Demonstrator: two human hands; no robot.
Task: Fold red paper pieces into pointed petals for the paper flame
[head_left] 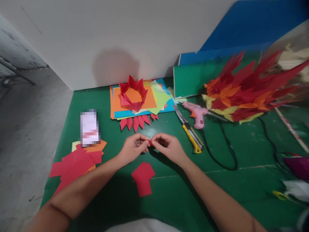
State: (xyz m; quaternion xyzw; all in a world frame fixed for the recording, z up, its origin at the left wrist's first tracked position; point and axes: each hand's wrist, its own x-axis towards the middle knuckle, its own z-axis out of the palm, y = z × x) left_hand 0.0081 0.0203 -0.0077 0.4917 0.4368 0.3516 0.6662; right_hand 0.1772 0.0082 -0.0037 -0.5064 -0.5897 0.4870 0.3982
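Observation:
Between the fingertips of my left hand and my right hand is a small piece of red paper, mostly covered by the fingers. Both hands are closed in a pinch on it, just above the green table. Beyond them lies a row of folded red paper petals. A red pointed paper ring rests on a stack of coloured paper. Nearer to me than the hands, several red paper pieces lie together.
Right of my hands lie a yellow utility knife with its blade out and a pink glue gun with a black cord. A red and orange paper flame shape stands at the right. Left are red paper cutouts and a blurred-out phone-like rectangle.

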